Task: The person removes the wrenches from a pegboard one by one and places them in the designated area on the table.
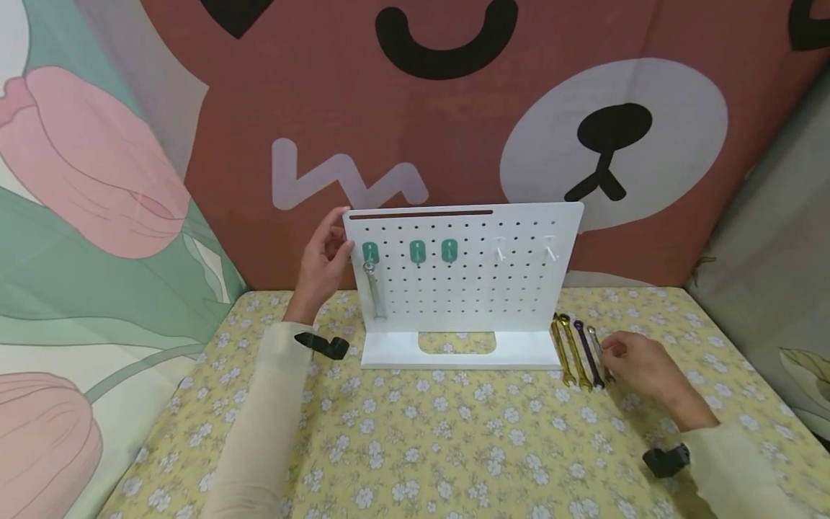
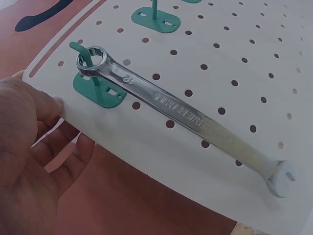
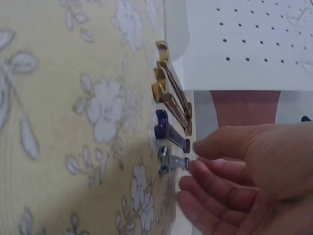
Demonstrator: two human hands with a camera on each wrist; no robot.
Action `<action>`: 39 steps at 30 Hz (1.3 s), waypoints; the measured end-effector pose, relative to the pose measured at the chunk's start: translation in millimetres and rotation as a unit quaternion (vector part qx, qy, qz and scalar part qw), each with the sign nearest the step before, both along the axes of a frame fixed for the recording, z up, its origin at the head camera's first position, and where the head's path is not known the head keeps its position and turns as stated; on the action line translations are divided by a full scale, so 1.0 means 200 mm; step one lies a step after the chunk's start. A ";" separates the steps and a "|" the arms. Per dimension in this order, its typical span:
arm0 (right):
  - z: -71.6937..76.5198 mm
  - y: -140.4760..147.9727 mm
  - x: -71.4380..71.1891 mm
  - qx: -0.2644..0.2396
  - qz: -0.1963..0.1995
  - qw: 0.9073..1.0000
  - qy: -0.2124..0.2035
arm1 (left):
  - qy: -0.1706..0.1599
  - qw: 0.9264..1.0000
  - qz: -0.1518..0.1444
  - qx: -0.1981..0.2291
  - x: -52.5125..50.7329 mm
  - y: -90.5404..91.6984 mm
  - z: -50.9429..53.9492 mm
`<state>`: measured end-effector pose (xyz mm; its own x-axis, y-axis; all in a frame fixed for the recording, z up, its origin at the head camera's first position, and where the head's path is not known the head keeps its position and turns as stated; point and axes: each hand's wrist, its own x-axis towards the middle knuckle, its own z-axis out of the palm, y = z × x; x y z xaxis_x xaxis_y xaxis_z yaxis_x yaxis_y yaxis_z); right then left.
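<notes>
My left hand (image 1: 322,263) grips the upper left edge of a white pegboard (image 1: 454,288), thumb on the front and fingers behind. Beside it, a silver combination wrench (image 2: 171,110) hangs by its ring end from a green hook (image 2: 100,93). On the table to the board's right lie two gold wrenches (image 1: 576,353), a purple wrench (image 1: 588,355) and a smaller silver wrench (image 3: 166,160). My right hand (image 1: 638,364) is at the small silver wrench, thumb and fingers apart around its far end. Whether they touch it is unclear.
Two more green hooks (image 1: 418,251) and two white hooks (image 1: 499,249) are on the board, with no tools on them. The board's base (image 1: 395,352) rests on a flowered yellow tablecloth (image 1: 454,447). Behind stands a printed cloth backdrop (image 1: 454,130).
</notes>
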<state>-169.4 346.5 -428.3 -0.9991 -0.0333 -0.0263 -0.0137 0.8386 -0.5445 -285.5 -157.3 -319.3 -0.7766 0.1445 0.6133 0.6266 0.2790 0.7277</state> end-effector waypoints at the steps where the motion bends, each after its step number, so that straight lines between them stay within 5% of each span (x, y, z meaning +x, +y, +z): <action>1: 0.00 -0.01 0.00 0.006 0.002 1.000 0.015 | 0.000 1.000 0.000 0.000 0.00 0.00 0.00; 15: 0.02 -0.24 -0.04 -0.040 0.046 0.992 0.113 | -0.003 1.000 -0.015 0.001 0.01 -0.01 0.02; 23: -0.02 -0.47 -0.09 -0.103 0.086 0.984 0.121 | -0.006 1.000 -0.014 -0.008 0.01 -0.01 0.02; 39: -0.04 -1.04 -0.25 -0.245 0.178 0.947 0.101 | 0.007 1.000 -0.028 -0.006 0.00 -0.03 0.02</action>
<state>-219.1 137.8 -435.3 -0.9048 -0.3284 0.2711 -0.3947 0.4074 -0.8235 -285.1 -162.5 -315.7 -0.7589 0.1946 0.6214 0.6509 0.2529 0.7158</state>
